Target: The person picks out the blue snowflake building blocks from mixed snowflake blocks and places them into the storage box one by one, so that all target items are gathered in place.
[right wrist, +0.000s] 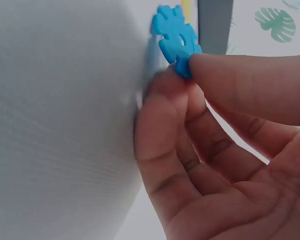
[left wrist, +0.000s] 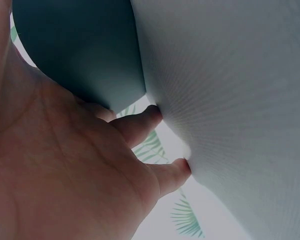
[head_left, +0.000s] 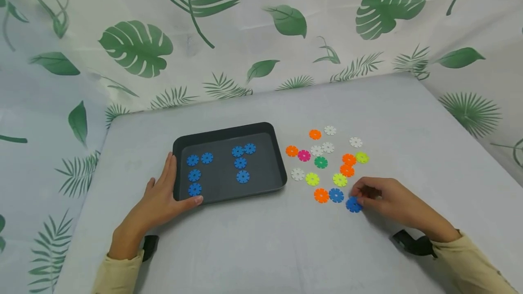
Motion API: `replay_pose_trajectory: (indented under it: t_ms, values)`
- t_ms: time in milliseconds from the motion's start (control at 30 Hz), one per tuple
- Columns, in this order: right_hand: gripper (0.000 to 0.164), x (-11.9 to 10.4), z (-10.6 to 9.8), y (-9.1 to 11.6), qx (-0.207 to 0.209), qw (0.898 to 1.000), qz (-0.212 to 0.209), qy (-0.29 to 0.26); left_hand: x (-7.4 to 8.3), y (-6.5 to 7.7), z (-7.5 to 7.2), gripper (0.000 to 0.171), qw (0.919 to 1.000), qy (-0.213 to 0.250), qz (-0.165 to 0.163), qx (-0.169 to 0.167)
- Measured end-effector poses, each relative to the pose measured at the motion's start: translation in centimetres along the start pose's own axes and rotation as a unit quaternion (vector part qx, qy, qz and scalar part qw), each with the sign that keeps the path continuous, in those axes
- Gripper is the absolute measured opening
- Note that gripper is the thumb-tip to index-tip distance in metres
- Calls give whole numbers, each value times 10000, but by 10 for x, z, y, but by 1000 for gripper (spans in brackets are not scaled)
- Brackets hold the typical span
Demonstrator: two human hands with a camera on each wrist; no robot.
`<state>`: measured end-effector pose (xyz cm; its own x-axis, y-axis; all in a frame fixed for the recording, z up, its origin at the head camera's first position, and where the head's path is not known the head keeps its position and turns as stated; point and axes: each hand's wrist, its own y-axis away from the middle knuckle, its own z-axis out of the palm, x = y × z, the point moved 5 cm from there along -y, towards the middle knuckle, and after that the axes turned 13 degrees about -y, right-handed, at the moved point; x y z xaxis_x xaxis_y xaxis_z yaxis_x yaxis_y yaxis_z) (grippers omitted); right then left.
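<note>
In the head view my right hand (head_left: 388, 198) pinches a blue notched plastic disc (head_left: 353, 204) between thumb and fingers. The right wrist view shows the same blue disc (right wrist: 177, 37) tilted on edge, its lower end at the thumb tip, close to the white table surface. My left hand (head_left: 161, 198) rests at the dark grey tray's (head_left: 220, 189) near left corner, thumb on the front rim and straight fingers along the left side. Two of its fingertips touch the table in the left wrist view. Inside the tray lie several blue discs (head_left: 240, 163), in two angular groups.
Right of the tray, loose discs lie scattered: orange (head_left: 320, 195), yellow (head_left: 312, 178), white (head_left: 298, 174), green (head_left: 320, 162) and pink (head_left: 303, 155). Another blue disc (head_left: 336, 195) is just left of the pinched one. A leaf-printed curtain (head_left: 245, 26) stands behind the table.
</note>
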<state>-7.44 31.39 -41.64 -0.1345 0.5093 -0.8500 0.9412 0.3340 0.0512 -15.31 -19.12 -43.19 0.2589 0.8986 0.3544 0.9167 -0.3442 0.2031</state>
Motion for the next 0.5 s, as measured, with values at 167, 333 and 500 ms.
replay_pose_trajectory:
  t_ms: [167, 333, 500]
  values:
    - [15, 3, -4, -2, -150, 9987, 256, -406, 1, 0, -1, 136, 10000, -2, 21, 23]
    - [11, 3, -4, -7, -108, 9939, 701, -845, 0, -1, 0, 137, 10000, -60, -8, 14]
    - [10, -2, 0, -15, 78, 9899, 809, -1159, -1, -1, 1, 137, 10000, -54, -44, 5]
